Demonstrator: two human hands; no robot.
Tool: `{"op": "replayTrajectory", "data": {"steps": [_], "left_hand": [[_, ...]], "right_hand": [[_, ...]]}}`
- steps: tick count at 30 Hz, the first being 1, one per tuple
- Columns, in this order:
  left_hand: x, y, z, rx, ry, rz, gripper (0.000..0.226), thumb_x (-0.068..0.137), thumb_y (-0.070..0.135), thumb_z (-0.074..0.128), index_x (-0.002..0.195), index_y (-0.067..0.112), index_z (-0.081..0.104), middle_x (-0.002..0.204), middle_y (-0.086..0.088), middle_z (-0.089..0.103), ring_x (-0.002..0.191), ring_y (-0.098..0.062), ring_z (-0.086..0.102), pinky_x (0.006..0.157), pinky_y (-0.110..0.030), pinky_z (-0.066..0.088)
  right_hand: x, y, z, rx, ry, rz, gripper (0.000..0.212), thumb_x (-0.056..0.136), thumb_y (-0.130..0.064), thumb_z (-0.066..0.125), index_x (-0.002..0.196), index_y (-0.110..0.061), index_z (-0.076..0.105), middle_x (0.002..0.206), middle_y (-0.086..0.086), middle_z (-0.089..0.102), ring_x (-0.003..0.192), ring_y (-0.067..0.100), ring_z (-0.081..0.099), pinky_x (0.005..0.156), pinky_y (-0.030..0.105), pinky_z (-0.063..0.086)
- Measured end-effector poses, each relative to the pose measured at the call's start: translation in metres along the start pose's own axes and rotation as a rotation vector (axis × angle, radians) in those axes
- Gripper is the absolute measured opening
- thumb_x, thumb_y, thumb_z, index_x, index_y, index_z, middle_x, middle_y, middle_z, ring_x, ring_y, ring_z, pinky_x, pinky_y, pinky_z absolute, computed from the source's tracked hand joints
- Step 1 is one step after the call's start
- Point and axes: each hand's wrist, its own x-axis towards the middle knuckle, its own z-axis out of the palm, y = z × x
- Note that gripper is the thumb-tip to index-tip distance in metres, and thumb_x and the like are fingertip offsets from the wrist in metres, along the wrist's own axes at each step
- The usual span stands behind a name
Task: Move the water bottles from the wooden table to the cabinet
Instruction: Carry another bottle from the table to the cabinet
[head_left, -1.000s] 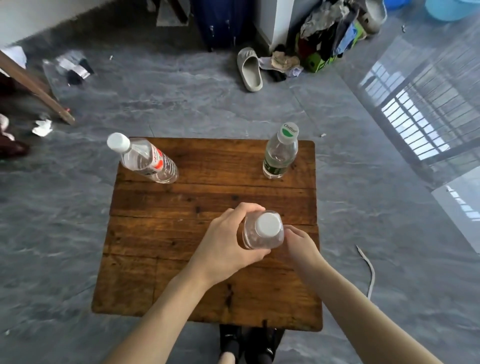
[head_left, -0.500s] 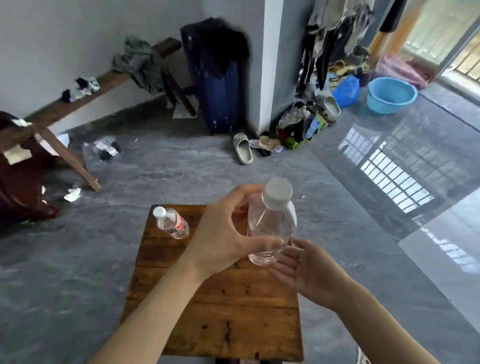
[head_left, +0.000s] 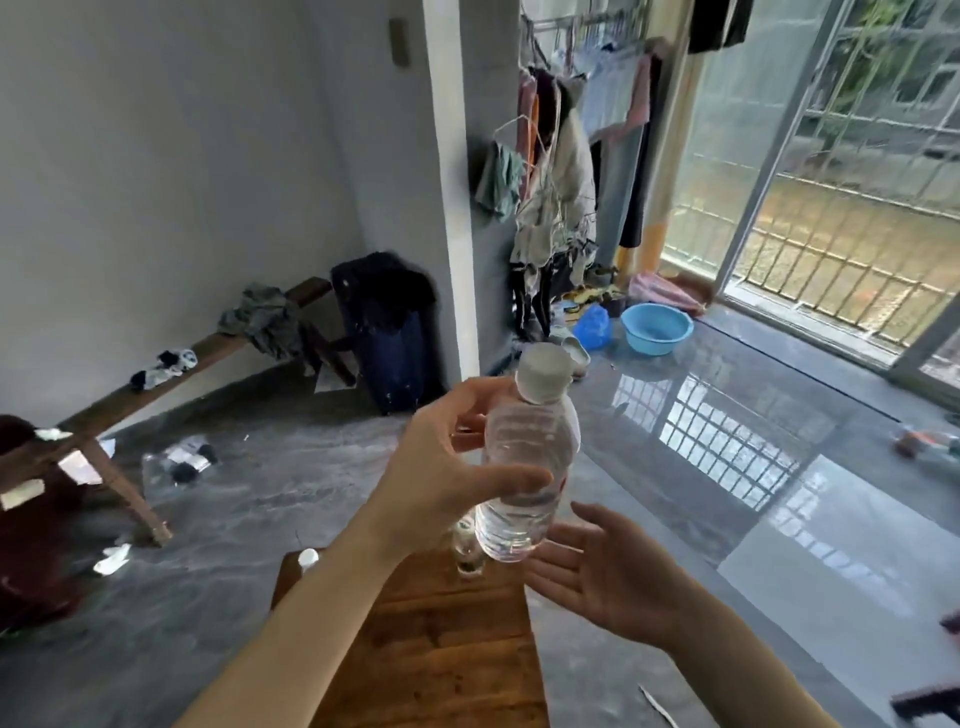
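Observation:
My left hand (head_left: 447, 467) grips a clear water bottle (head_left: 524, 467) with a white cap, held upright in the air above the wooden table (head_left: 441, 649). Just below and to the right of the bottle's base, my right hand (head_left: 597, 566) is open, palm up, holding nothing. Only the white cap of a second bottle (head_left: 308, 558) shows at the table's far left corner, behind my left forearm. A third bottle (head_left: 467, 551) stands on the table's far edge, mostly hidden behind the held one. No cabinet is in view.
A dark blue suitcase (head_left: 384, 332) stands by the white pillar. A wooden bench (head_left: 156, 379) with clothes runs along the left wall. A blue basin (head_left: 657, 327) and hanging clothes (head_left: 556, 182) are near the glass door. Litter lies on the grey floor.
The bottle was lifted off the table by my left hand and raised higher. The view tilted up from the table toward the room. My right hand came off the bottle and opened beneath it.

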Motion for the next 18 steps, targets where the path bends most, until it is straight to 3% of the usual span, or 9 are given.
{"op": "replayTrajectory", "data": {"steps": [3, 6, 8, 14, 18], "left_hand": [[0.000, 0.025, 0.011, -0.055, -0.049, -0.002, 0.081, 0.052, 0.042, 0.094, 0.126, 0.035, 0.063, 0.117, 0.003, 0.074, 0.111, -0.023, 0.070, 0.103, -0.052, 0.053], [-0.001, 0.045, 0.021, -0.069, -0.111, 0.010, 0.078, 0.050, 0.044, 0.092, 0.122, 0.038, 0.063, 0.115, 0.008, 0.074, 0.111, -0.017, 0.070, 0.105, -0.048, 0.052], [-0.003, 0.055, 0.026, -0.081, -0.157, 0.028, 0.074, 0.050, 0.042, 0.091, 0.119, 0.040, 0.063, 0.115, 0.013, 0.074, 0.112, -0.011, 0.069, 0.107, -0.043, 0.051], [-0.003, 0.075, 0.037, -0.116, -0.286, 0.048, 0.074, 0.055, 0.032, 0.095, 0.121, 0.042, 0.064, 0.120, 0.010, 0.073, 0.116, -0.014, 0.069, 0.105, -0.044, 0.053], [-0.005, 0.085, 0.046, -0.124, -0.414, 0.092, 0.061, 0.063, 0.020, 0.095, 0.100, 0.058, 0.066, 0.110, 0.022, 0.074, 0.110, -0.009, 0.070, 0.098, -0.035, 0.055]], "right_hand": [[-0.032, -0.004, 0.001, 0.040, 0.013, -0.031, 0.053, 0.095, -0.031, 0.050, 0.131, 0.007, 0.053, 0.132, 0.031, 0.058, 0.124, 0.042, 0.057, 0.096, 0.045, 0.054], [-0.062, -0.006, 0.000, 0.070, 0.028, -0.070, 0.054, 0.095, -0.032, 0.049, 0.133, 0.007, 0.051, 0.131, 0.031, 0.059, 0.129, 0.043, 0.052, 0.095, 0.047, 0.052], [-0.077, -0.006, 0.000, 0.098, 0.058, -0.104, 0.053, 0.096, -0.031, 0.048, 0.133, 0.007, 0.051, 0.130, 0.031, 0.059, 0.128, 0.043, 0.053, 0.093, 0.048, 0.054], [-0.110, 0.010, 0.001, 0.189, 0.117, -0.206, 0.053, 0.098, -0.030, 0.044, 0.135, 0.008, 0.049, 0.129, 0.032, 0.060, 0.123, 0.044, 0.057, 0.090, 0.050, 0.056], [-0.128, 0.030, 0.003, 0.269, 0.139, -0.257, 0.054, 0.100, -0.032, 0.043, 0.134, 0.009, 0.050, 0.127, 0.033, 0.061, 0.111, 0.045, 0.065, 0.088, 0.050, 0.056]]}}
